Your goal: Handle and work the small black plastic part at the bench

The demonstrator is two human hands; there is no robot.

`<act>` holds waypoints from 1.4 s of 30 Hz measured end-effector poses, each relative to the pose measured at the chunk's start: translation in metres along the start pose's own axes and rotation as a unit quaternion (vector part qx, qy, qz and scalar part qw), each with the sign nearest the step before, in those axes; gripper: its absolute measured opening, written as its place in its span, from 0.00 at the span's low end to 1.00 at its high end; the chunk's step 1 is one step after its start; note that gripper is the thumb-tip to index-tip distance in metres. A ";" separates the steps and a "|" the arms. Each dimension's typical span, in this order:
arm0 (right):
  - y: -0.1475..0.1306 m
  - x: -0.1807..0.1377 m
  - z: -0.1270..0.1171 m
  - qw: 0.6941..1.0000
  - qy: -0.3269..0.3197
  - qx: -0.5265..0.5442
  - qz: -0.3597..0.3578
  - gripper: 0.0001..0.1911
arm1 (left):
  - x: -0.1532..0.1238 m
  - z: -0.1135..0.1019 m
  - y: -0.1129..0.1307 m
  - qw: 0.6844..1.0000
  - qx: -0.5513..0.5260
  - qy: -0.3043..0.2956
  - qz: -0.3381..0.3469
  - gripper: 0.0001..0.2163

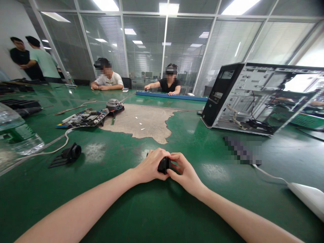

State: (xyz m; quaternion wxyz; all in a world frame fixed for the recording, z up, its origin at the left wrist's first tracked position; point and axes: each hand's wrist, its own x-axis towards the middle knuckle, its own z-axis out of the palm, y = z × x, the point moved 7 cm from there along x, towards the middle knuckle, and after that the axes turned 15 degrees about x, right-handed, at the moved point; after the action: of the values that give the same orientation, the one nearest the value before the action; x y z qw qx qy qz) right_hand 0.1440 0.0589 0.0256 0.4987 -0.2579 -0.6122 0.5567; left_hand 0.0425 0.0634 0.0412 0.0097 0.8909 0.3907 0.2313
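Observation:
Just above the green table [162, 216], a small black plastic part [164, 165] sits between my two hands; its exact kind is hidden by the fingers. My left hand [152, 165] is wrapped over the part from above and the left. On its right end, the thumb and fingertips of my right hand [184, 172] press in a pinch. Off to the left lies a black plastic bracket [72, 153] with a round opening and thin prongs.
A circuit board [84, 118] and a CPU cooler [115, 105] lie beyond, left. At right stands an open computer case [235, 98], with a cable near a white device [307, 199]. A water bottle [20, 135] is at left. Two people sit across the table.

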 end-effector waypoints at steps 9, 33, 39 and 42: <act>0.007 0.001 0.002 0.997 -0.023 0.044 0.051 0.17 | 0.000 0.003 -0.001 1.000 0.022 -0.008 0.004 0.20; 0.008 0.003 -0.003 0.996 0.007 0.051 0.070 0.12 | 0.000 0.001 -0.003 0.999 0.005 0.012 -0.031 0.24; 0.006 0.002 0.003 0.994 -0.024 0.073 0.075 0.14 | 0.000 0.000 -0.003 0.999 0.008 0.005 -0.033 0.24; 0.004 0.000 0.006 0.993 -0.031 0.090 0.069 0.15 | 0.000 0.000 -0.003 0.999 0.008 -0.002 -0.037 0.23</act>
State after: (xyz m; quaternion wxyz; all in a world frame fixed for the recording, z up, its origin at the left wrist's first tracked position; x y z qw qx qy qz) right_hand 0.1377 0.0578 0.0226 0.4606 -0.2362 -0.5556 0.6506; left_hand 0.0406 0.0655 0.0406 0.0123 0.8763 0.4254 0.2257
